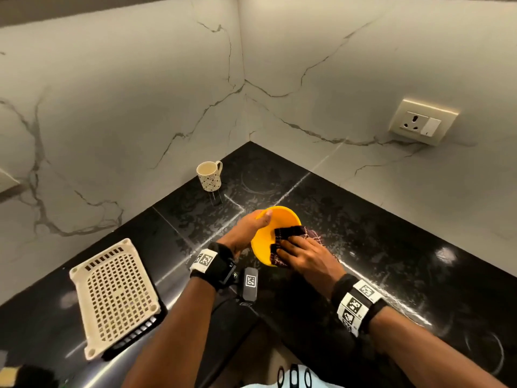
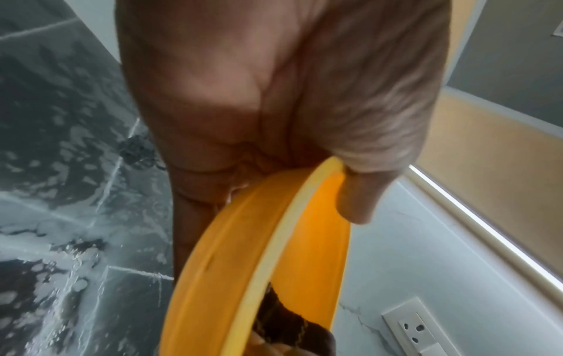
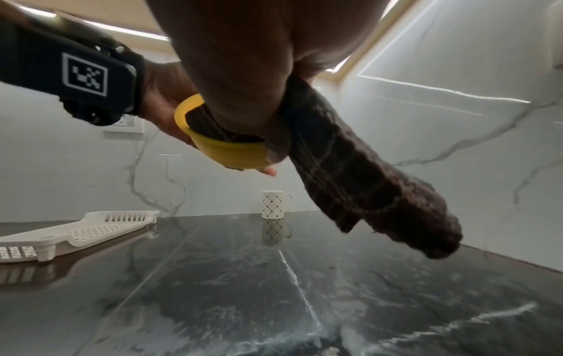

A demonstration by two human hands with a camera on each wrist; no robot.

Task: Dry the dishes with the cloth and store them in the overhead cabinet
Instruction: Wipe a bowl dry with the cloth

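Gripping the rim of a round yellow plastic bowl (image 1: 268, 228) with thumb inside and fingers curled round the outside, the left hand (image 1: 246, 231) holds it tilted above the glossy black stone counter (image 1: 377, 233), clear of the surface. The right hand (image 1: 305, 254) clutches a dark brown checked cloth (image 1: 288, 233) and presses it into the bowl's hollow, the loose end hanging over the rim. A patterned white ceramic mug (image 1: 209, 175) stands upright near the marble-look wall, well apart from a cream perforated plastic drying tray (image 1: 114, 298) at the counter's left.
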